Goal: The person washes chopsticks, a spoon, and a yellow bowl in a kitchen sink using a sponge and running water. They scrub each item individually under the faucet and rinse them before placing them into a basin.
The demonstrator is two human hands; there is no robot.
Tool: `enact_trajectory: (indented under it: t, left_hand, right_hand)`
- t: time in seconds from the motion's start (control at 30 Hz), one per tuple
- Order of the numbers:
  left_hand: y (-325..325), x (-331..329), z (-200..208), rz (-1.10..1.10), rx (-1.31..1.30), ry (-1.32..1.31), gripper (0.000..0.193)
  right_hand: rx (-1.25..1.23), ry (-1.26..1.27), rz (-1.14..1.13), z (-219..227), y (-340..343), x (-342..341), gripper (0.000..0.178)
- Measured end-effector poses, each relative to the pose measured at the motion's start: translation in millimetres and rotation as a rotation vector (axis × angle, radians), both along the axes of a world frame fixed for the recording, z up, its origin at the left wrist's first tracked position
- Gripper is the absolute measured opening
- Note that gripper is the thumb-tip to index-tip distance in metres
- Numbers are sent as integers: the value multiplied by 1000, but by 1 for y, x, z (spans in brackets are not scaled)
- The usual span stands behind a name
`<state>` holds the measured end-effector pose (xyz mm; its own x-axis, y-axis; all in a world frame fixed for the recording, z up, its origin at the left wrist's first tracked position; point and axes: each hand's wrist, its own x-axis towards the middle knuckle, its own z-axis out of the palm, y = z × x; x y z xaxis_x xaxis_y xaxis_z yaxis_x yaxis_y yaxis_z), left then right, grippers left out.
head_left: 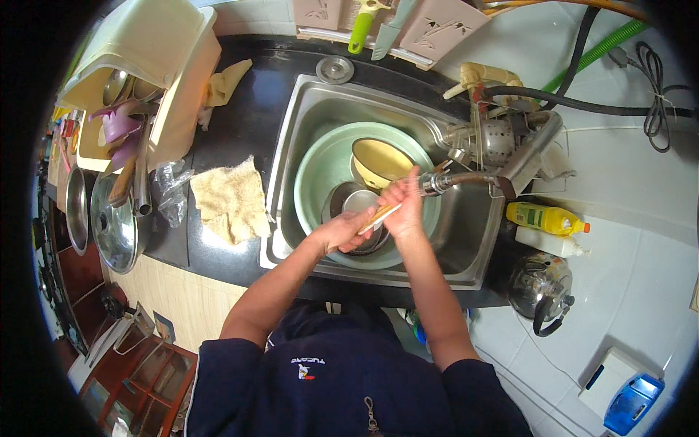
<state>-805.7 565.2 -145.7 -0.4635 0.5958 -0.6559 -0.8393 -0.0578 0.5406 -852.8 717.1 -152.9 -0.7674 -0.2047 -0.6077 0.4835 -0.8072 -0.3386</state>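
Observation:
My left hand [344, 231] is closed round the near end of a small bundle of light wooden and white chopsticks [379, 217]. Higher up, my right hand [404, 207] wraps the same sticks, close beside the faucet's spout end [435, 184]. Thin streaks that look like running water show at the spout. Beneath both hands sits a pale green basin [309, 175] in the steel sink. A yellow bowl [378, 162] leans inside it, with round metal dishes [358, 202] partly hidden by my hands.
Left of the sink lies a beige cloth [231, 202], then a clear plastic bag [172, 191]. A cream cabinet [191, 87] with utensils and a glass lid [115, 226] stand further left. On the right are a yellow bottle [542, 218] and a glass kettle [540, 284].

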Motion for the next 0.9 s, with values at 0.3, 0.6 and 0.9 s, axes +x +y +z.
enact_trajectory:
  t: [0.3, 0.6, 0.9]
  left_hand:
    - [18, -12, -25, 574, -212, 172, 34]
    - [10, 0, -17, 246, -146, 382, 29]
    - [30, -14, -18, 765, 122, -185, 38]
  right_hand:
    - [101, 59, -288, 0, -9, -5, 32]
    - [104, -1, -216, -9, 6, -11, 29]
    - [259, 155, -288, 9, 11, -23, 36]
